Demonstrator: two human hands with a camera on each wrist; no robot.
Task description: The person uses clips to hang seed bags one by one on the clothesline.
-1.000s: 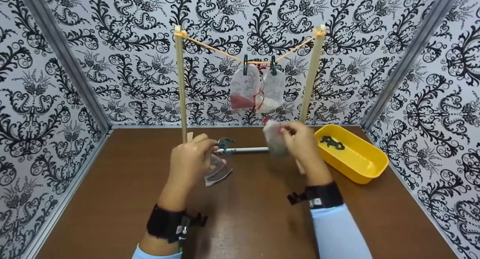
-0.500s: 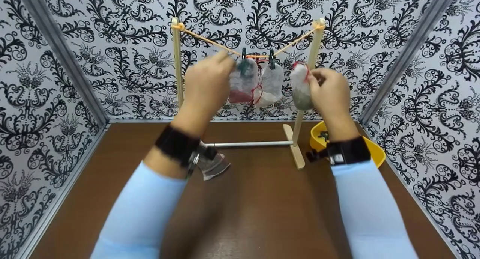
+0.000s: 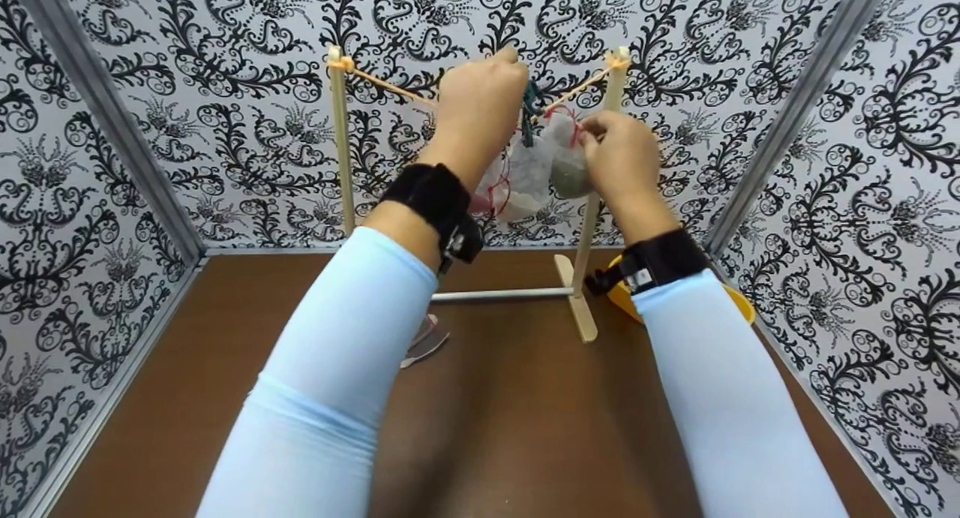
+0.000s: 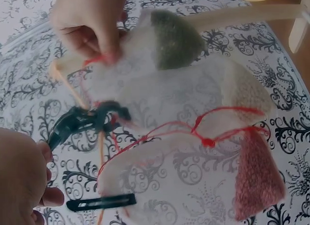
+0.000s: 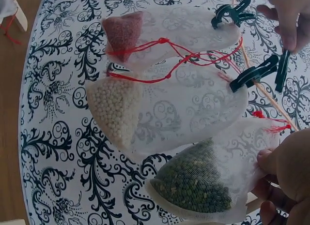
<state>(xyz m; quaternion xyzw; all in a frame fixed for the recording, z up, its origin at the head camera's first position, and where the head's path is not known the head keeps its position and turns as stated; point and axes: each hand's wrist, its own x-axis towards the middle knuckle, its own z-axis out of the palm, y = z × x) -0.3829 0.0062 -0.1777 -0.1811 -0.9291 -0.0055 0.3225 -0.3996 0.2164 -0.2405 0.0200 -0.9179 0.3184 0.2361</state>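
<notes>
My left hand (image 3: 484, 90), raised at the line, pinches a dark green clothespin (image 5: 282, 70). In the right wrist view this clothespin stands just beside another green clothespin (image 5: 254, 74), which clips a mesh bag of white beads (image 5: 116, 106) to the orange string (image 5: 267, 95). A third clothespin (image 4: 101, 202) holds the mesh bag of pink grains (image 4: 259, 176). My right hand (image 3: 621, 154) pinches the top of a mesh drawstring bag with green contents (image 5: 193, 179) close to the string, right of the white-bead bag. Red drawstrings dangle among the bags.
The string spans two wooden posts (image 3: 341, 150), joined low down by a white bar (image 3: 502, 295). Behind my right wrist stands a yellow tray (image 3: 741, 302), mostly hidden. Another mesh bag (image 3: 427, 341) lies on the brown table (image 3: 495, 413), partly behind my left sleeve.
Both hands have risen from near the table to the string. The left brought its clothespin up and rightward; the right lifted the green-filled bag, then moved it left beside the white-bead bag.
</notes>
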